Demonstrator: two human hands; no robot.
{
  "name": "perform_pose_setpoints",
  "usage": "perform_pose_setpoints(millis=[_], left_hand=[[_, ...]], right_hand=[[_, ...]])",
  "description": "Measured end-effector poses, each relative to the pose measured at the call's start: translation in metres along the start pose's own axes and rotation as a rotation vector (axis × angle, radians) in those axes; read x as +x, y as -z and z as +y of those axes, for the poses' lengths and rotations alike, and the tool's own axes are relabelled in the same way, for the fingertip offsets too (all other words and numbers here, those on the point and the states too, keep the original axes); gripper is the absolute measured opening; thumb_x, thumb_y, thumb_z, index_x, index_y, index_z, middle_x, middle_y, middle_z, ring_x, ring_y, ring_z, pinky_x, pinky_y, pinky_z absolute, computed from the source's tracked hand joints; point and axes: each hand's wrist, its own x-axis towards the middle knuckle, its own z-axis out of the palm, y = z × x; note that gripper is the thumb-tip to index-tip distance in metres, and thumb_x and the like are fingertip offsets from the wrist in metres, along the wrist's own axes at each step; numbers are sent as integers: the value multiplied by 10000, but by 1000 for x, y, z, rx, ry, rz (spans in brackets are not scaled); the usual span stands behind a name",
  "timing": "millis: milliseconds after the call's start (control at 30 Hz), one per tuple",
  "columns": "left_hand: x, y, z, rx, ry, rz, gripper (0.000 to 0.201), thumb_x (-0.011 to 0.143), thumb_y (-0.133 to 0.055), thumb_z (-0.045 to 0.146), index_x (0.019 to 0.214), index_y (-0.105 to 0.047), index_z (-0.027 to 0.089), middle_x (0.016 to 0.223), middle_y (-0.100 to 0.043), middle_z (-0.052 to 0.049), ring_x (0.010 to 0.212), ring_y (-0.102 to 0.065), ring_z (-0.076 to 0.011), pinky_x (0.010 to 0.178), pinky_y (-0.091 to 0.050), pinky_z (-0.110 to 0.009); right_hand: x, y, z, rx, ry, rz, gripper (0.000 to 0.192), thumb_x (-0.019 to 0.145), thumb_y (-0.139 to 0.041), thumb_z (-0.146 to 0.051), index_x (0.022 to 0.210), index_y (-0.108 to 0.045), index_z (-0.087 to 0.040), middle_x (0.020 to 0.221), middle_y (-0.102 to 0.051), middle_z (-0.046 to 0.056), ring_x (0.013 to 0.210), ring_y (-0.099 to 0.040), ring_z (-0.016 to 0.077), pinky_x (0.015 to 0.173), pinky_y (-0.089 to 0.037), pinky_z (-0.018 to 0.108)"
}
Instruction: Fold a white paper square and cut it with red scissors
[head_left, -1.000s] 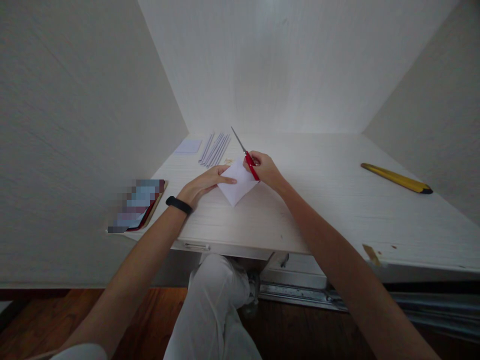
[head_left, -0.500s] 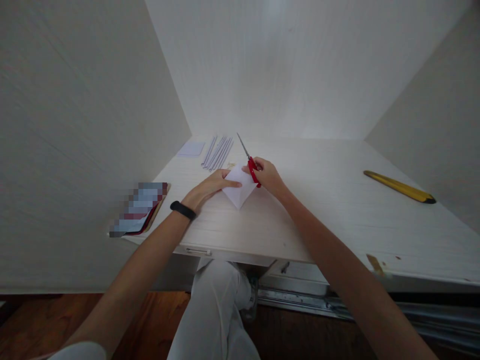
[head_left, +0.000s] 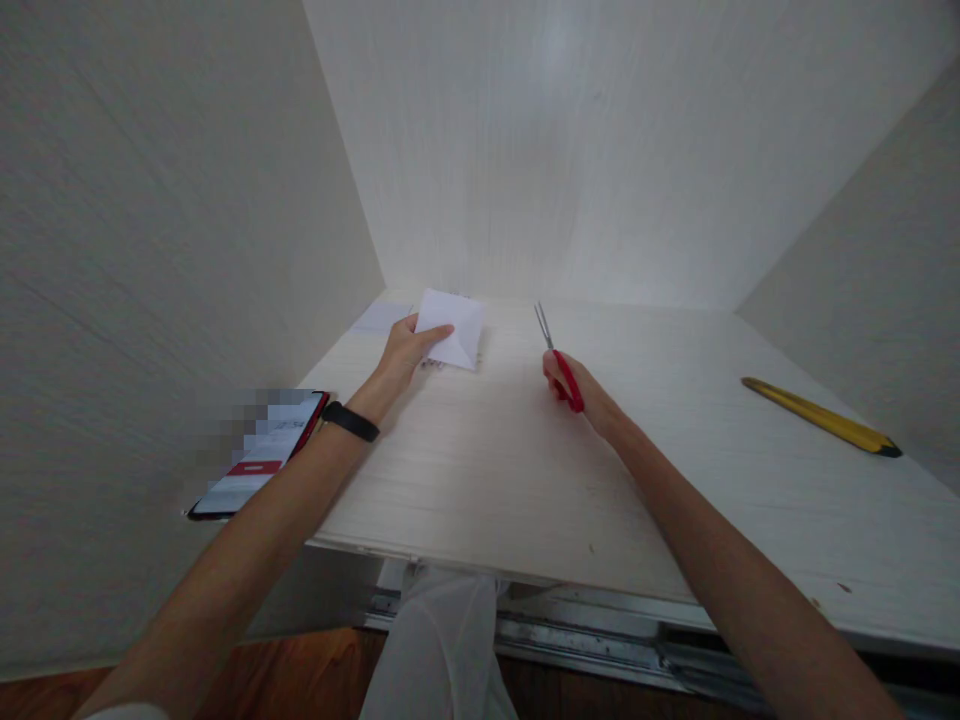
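Note:
My left hand (head_left: 409, 347) pinches a folded white paper square (head_left: 459, 330), thumb on top, over the back left of the white desk. Behind that paper lie thin rolled paper sticks, mostly hidden, with only their ends peeking out. In my right hand (head_left: 581, 388) is a pair of scissors (head_left: 568, 380) with red handles, its blades slightly apart and pointing toward the back wall. The scissors are clear of the paper. A flat piece of pale paper (head_left: 381, 318) rests on the desk just left of my left hand.
A phone (head_left: 262, 460) with a lit screen lies at the desk's left edge, beside my left forearm. On the right is a yellow cutter knife (head_left: 821, 417). White panels enclose the desk (head_left: 480, 480) at the back and both sides.
My left hand has carried the paper left and back, over the paper sticks. My right hand has drawn the scissors away to the right, and their blades have parted slightly.

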Motion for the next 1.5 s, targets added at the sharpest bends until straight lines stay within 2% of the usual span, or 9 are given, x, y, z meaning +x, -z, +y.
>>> perform_pose_setpoints(millis=[133,267,467,633,833,967,1167,1333,1500], left_hand=[[-11,2,3,-43,-34,28,382,588,-782,276,912,-684,100,926,-710,-90,715,-616,-154,653,-477,-260],[-16,1,6,-61,-103,32,357,608,-774,265,914,-678,108,927,-709,-81,717,-615,-148,665,-479,-255],[-15,1,11,-152,-112,83,348,614,-767,251,923,-670,123,960,-709,-79,790,-639,-167,715,-501,-264],[-16,-2,12,-153,-129,114,376,611,-771,260,944,-665,122,983,-707,-91,835,-650,-191,753,-510,-288],[-20,-5,12,-66,-199,143,398,621,-769,285,970,-661,127,996,-706,-89,851,-653,-204,769,-517,-310],[-20,-2,10,-33,-224,168,415,636,-760,306,995,-653,129,1041,-696,-101,905,-652,-223,804,-520,-331],[-21,-3,11,-19,-247,176,437,635,-768,320,1010,-647,132,1049,-695,-95,917,-647,-224,823,-518,-338],[-25,-8,14,13,-244,185,434,639,-769,315,1014,-646,133,1036,-696,-97,912,-648,-234,806,-521,-343],[-26,-10,13,23,-262,174,405,647,-764,305,999,-652,140,1018,-701,-81,901,-649,-223,793,-522,-324]], right_hand=[[-5,-7,-4,-36,29,-84,472,796,-483,-664,747,-493,-195,623,-433,-28,547,-392,110,510,-302,250],[-9,-11,-16,-29,26,-242,445,818,-488,-615,746,-550,-180,622,-474,-12,551,-416,112,513,-314,249],[-15,-6,-19,-65,-14,-350,434,803,-527,-597,699,-540,-176,605,-479,-14,516,-417,95,472,-297,234],[-23,-8,-28,47,-103,-429,493,799,-494,-654,666,-485,-179,547,-445,-30,458,-394,83,442,-277,230],[-28,-9,-34,67,-58,-529,543,799,-440,-715,648,-413,-194,566,-437,-25,475,-383,86,435,-274,228],[-29,-6,-32,8,-26,-529,547,799,-420,-731,667,-408,-201,597,-428,-17,515,-379,101,448,-281,240],[-26,-11,-30,-102,49,-411,504,825,-444,-682,670,-401,-204,612,-423,-19,551,-385,111,501,-302,252],[-27,-13,-34,-2,-31,-484,560,776,-443,-740,624,-394,-203,555,-412,-29,474,-362,92,452,-270,245],[-30,-15,-38,85,-45,-493,588,756,-444,-760,580,-377,-203,500,-394,-38,441,-350,83,437,-257,238]])
